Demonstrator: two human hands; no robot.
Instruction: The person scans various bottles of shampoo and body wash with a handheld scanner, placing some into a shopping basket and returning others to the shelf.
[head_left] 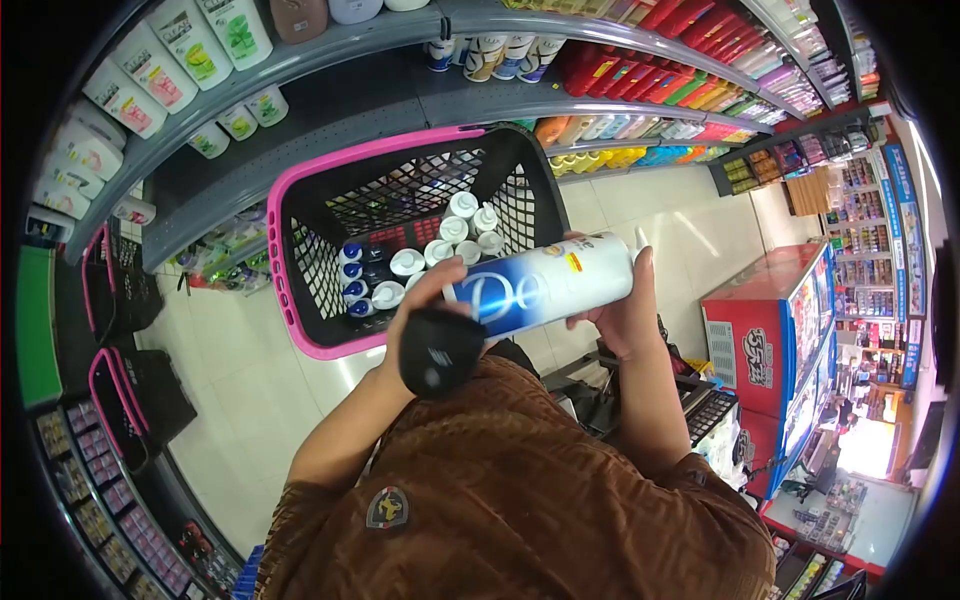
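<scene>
White and blue, the bottle [545, 287] lies on its side in the air in front of the person's chest, held between both hands, with nothing under it but the floor tiles [640, 205]. Its long axis runs nearly level, tilting up slightly toward the right, and its paler end sits against the right hand [625, 310]. That hand is cupped around the end, thumb up along the side and fingers curled beneath and pressed to the plastic. The left hand [430, 300] closes on the bottle's darker blue end, its fingers wrapped over the top. A black round object [438, 350] just below it hides part of this grasp, so I cannot tell how firmly the palm bears on the bottle. Directly beyond the bottle, away from the body, stands a black mesh basket with a pink rim [300, 340]. Its near edge lies just past the left hand, so the left hand is the nearer of the two to it. Inside, toward the near left corner, white-capped bottles [440, 250] stand upright in close rows, some with dark blue bodies. The held bottle lies crosswise to those upright ones and roughly parallel to the basket's near edge. Grey shelves [400, 100] of stocked goods rise behind the basket.
</scene>
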